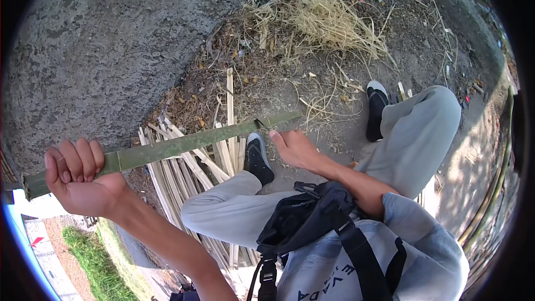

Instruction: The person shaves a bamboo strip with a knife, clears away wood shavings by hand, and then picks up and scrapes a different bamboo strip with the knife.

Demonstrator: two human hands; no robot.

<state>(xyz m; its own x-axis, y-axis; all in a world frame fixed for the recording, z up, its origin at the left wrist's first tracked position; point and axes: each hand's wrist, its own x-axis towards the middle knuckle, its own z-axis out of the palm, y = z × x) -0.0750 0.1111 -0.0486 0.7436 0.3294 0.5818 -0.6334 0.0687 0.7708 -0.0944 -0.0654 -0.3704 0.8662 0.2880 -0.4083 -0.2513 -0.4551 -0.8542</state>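
A long green split bamboo piece slants across the view, its far end rising to the right. My left hand is closed around its near end, palm up. Close to the other end, my right hand is closed on a knife, of which only a short dark blade shows against the bamboo. The handle is hidden inside my fingers. Beneath the bamboo lie many pale split strips, beside my shoe.
A heap of thin shavings lies on the ground ahead. The rough grey concrete wall stands at the left. My other shoe rests on the dirt to the right. Long poles lie at the far right. A black bag hangs at my front.
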